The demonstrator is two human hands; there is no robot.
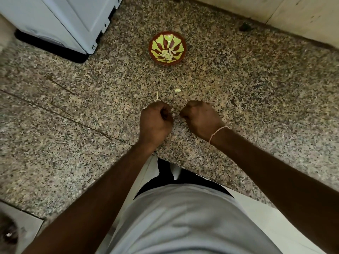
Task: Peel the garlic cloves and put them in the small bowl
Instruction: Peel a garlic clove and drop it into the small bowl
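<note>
A small red bowl point(167, 48) with a green-yellow pattern stands on the speckled stone counter point(247, 85), holding several pale peeled garlic cloves point(167, 54). My left hand point(156, 123) and my right hand point(200, 119) are both curled, knuckles up, close together near the counter's front edge. A small pale bit, perhaps garlic or skin, shows at my left fingertips; what my right hand holds is hidden. One small pale piece point(177, 90) lies on the counter between my hands and the bowl, and a thin strip of skin point(157, 96) lies just beyond my left hand.
A white appliance point(69, 21) on a black base stands at the back left. A pale wall point(293, 13) runs along the back right. Bits of skin are scattered around my hands. A sink corner point(16, 228) shows at the bottom left.
</note>
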